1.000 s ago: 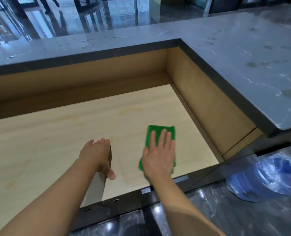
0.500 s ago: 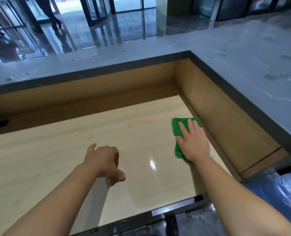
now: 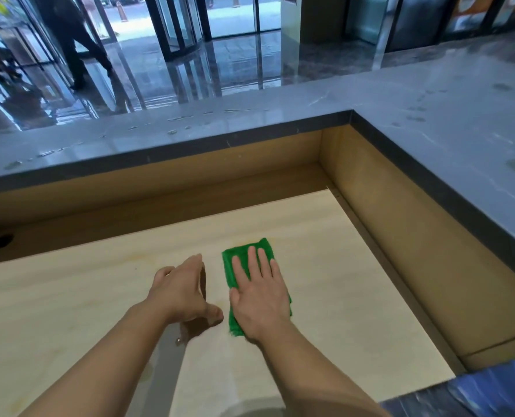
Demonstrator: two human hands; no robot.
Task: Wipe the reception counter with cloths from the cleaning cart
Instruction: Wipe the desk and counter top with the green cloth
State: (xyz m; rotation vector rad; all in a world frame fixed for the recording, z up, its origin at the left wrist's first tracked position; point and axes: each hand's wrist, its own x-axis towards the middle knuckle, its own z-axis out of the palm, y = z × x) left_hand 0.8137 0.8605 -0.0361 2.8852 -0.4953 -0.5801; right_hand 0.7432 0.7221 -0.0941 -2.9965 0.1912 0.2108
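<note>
Beyond the desk lies a glossy dark lobby floor (image 3: pixel 235 67) that mirrors the glass doors (image 3: pixel 178 22) at the far side. A person in dark trousers (image 3: pixel 75 40) walks at the upper left, near the doors. A pale square pillar (image 3: pixel 290 28) stands right of the doors. At the bottom right corner shows a blurred blue plastic thing (image 3: pixel 476 392).

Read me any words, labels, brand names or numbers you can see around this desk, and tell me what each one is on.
None can be read.
Posters or signs behind the glass at the far right: colours and shapes only, too blurred to read.
Green cloth under the right hand, left hand, pale wooden desk surface and grey stone counter: no text visible.
</note>
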